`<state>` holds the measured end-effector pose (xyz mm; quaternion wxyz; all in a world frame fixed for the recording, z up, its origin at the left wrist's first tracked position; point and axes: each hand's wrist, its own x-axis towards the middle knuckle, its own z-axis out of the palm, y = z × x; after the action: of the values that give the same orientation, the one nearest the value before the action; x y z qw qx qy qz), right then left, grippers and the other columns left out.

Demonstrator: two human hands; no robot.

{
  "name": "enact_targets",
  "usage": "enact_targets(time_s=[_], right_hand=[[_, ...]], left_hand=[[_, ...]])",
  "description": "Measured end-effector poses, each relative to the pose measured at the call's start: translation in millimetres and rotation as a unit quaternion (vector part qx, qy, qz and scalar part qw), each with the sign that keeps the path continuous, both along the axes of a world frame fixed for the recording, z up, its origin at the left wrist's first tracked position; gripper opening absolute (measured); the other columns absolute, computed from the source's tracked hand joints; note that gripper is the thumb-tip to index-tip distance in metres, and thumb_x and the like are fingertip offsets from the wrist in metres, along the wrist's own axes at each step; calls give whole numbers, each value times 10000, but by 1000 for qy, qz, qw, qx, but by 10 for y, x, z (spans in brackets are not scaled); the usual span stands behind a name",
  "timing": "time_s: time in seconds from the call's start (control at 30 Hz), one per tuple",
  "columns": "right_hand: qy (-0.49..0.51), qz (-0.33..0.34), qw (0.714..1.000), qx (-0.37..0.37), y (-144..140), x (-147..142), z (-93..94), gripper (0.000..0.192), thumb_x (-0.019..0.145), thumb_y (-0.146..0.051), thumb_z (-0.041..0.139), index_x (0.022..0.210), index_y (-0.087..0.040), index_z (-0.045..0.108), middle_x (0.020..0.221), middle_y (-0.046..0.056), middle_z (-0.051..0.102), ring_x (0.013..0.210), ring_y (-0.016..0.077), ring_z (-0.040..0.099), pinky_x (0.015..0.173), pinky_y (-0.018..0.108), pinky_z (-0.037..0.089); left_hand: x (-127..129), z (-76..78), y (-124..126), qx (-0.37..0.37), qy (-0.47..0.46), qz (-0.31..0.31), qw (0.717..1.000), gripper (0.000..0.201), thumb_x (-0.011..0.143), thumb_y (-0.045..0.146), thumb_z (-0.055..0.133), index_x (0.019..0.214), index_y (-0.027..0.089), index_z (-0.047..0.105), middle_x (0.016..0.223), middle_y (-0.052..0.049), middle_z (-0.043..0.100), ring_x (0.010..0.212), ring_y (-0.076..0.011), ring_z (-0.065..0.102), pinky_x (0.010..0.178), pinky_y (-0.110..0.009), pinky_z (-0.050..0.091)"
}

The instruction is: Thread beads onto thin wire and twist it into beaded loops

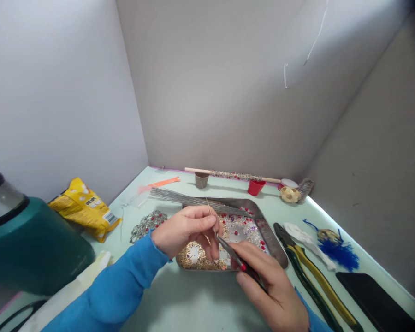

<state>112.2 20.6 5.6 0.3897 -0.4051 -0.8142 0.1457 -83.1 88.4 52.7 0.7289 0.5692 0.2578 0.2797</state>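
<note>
A thin wire (pixel 208 203) is pinched between the thumb and fingers of my left hand (pixel 188 226), its upper end sticking up past the fingertips. In my right hand (pixel 275 288) are dark-handled pliers (pixel 232 251) with a red spot near the joint. Their narrow tips meet the wire just below my left fingertips; whether the jaws are closed on it I cannot tell. Both hands are over a metal tray (pixel 275 240) of loose gold, clear and red beads (pixel 188 258). A bundle of straight wires (pixel 173 195) lies across the tray's far edge.
Left stand a green container (pixel 38 249), a yellow packet (pixel 86 210) and beaded wirework (pixel 148 224). Behind, a beaded stick (pixel 235 175) rests across a grey cup (pixel 201 180) and a red cup (pixel 256 187). Right lie large pliers (pixel 311 272), a blue tassel (pixel 339 253) and a black phone-like slab (pixel 373 297).
</note>
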Motion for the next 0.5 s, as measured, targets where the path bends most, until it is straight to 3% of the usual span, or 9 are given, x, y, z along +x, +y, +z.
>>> enact_targets(time_s=[0.3,0.5], right_hand=[[-10,50,997,-56,17,34,0,378,846,-284,448,1206,-275,563,926,48,666,833,197,625,656,297,532],[9,57,995,-79,23,31,1,376,844,-228,453,1196,-297,566,893,29,668,819,176,621,644,270,519]], left_hand=[[-55,14,2,19,23,-40,999,259,756,397,584,695,151,532,661,-16,564,508,-105,573,543,-254,461],[-52,-19,14,19,35,-39,998,217,784,352,556,715,146,561,574,2,544,464,-92,553,507,-224,440]])
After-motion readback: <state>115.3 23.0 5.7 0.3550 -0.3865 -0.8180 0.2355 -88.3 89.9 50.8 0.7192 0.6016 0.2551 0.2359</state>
